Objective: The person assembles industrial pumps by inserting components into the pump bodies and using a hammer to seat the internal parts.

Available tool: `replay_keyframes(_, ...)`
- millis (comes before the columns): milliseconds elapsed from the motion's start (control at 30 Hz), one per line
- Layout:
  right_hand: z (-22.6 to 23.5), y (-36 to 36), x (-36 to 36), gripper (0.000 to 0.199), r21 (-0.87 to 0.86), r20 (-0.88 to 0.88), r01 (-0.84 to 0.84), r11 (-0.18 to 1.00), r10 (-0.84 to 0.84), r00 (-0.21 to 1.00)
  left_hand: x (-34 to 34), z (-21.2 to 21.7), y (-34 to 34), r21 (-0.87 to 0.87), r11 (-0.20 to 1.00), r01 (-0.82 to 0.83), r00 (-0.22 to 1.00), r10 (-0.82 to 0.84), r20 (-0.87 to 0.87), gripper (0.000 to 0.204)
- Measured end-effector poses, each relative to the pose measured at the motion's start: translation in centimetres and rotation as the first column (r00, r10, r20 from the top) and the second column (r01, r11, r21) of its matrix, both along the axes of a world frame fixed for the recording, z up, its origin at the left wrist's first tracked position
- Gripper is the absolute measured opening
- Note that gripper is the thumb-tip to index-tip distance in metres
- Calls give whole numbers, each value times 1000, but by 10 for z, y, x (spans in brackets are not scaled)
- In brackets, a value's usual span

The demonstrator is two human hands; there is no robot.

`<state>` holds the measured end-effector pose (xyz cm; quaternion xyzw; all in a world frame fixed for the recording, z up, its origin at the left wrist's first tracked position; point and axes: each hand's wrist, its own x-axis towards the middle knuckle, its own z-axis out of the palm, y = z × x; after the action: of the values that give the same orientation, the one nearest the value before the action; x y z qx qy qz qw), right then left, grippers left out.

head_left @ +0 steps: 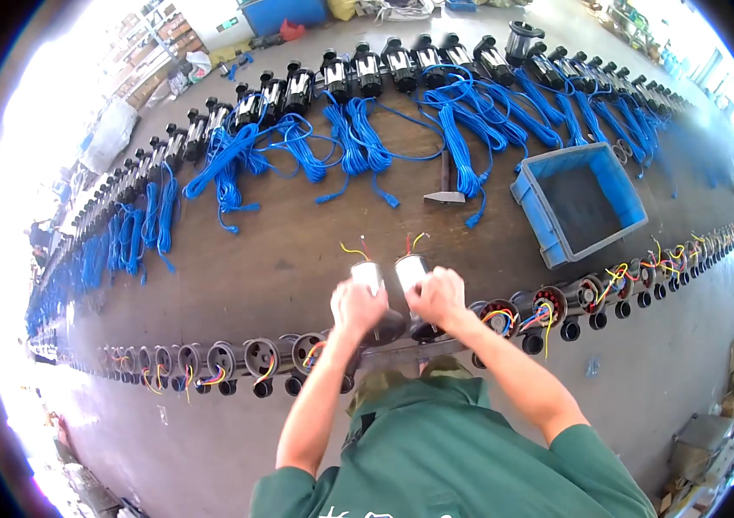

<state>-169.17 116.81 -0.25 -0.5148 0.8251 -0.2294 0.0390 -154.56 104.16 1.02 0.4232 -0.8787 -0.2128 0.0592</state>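
My left hand (358, 306) is closed around a cylindrical pump motor housing (367, 274) with a silvery side and a dark lower end. Beside it, my right hand (438, 297) grips a second pump motor housing (409, 269) of the same kind. Short red and yellow wires stick up from the far ends of both. The two housings lie close together at the near edge of the brown worktable (272, 250), their far ends tilted slightly toward each other. My fingers hide parts of their sides.
Open-ended dark housings with coloured wires (548, 306) line the near edge on both sides. A blue plastic bin (541, 220) stands to the right. A hammer (446, 197) lies beyond my hands. Farther back are bundled blue cables (367, 138) and a long row of black-and-silver pumps (397, 65).
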Motion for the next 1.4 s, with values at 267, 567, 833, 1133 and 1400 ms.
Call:
replay_keyframes(267, 20, -175, -77, 56, 314, 226, 87, 945, -164, 960, -103, -36, -170, 155, 984, -85, 996, 83, 18, 49)
replay_keyframes(567, -6, -175, -92, 67, 70, 175, 284, 956, -292, 940, -80, -8, -161, 204, 922, -330, 938, 345, -39, 76)
replay_keyframes(833, -58, -61, 7, 65, -52, 712, 708, 704, -471, 521, -2, -62, -96, 972, -145, 185, 420, 906, 55, 49)
replay_keyframes(1133, -41, -62, 15, 23, 315, 945, 624, 715, -175, -276, 3, -49, -67, 1000, 14, 21, 287, 958, -19, 47)
replay_keyframes(1400, -33, -60, 31, 24, 368, 908, 697, 615, -76, -413, 10, -54, -59, 1000, 28, -7, 242, 970, -25, 54)
